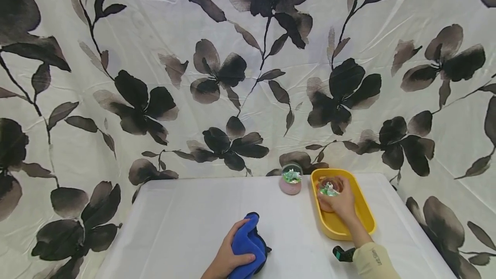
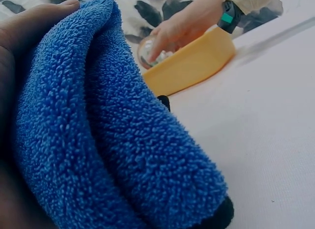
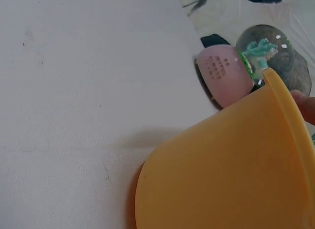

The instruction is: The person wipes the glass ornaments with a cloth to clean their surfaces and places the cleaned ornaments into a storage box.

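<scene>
My left hand (image 1: 226, 255) grips a folded blue fluffy cloth (image 1: 245, 244) with a black edge, above the near middle of the table. Its thick pile fills much of the left wrist view. Over at the right, my right hand (image 1: 344, 203) holds a snow globe (image 1: 328, 187) by its clear dome, inside a yellow plastic tub (image 1: 366, 212). Green and shiny bits show within that dome; its base is partly hidden by the hand. Just left of the tub stands another snow globe (image 1: 291, 187), with a pink base and clear dome, upright on the table.
A white cloth covers the table (image 1: 174, 223). Behind it hangs a white curtain (image 1: 186, 141) with dark flowers. A black strap device (image 1: 344, 254) with a green patch sits at my right wrist, by the tub's near end.
</scene>
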{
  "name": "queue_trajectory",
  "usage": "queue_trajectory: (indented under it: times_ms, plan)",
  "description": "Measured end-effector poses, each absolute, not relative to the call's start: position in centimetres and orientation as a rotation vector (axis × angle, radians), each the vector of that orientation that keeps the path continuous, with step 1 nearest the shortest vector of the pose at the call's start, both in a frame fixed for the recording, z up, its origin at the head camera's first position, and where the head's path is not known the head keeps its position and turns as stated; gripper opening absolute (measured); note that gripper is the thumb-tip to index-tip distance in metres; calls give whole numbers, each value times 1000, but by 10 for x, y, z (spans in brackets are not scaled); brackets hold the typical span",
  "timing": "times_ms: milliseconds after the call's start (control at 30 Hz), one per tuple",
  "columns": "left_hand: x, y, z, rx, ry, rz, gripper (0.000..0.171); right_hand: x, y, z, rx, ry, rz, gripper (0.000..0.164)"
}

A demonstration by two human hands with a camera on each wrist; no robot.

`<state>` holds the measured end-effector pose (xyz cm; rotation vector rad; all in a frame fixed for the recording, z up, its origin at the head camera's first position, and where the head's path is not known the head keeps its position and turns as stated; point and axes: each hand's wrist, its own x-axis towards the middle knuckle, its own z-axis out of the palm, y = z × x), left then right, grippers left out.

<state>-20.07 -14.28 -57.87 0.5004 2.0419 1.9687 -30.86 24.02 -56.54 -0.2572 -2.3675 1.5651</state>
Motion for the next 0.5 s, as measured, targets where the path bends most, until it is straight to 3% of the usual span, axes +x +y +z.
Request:
queue_trajectory:
  times_ms: [200,500]
  plan:
    - [-201,-144,-580,492,2058,1960,83,-310,235,-565,-212,-2341,1500,93]
    - [-197,-150,-578,462,2060,1960,82,-321,203,-520,67,-2251,1038,70]
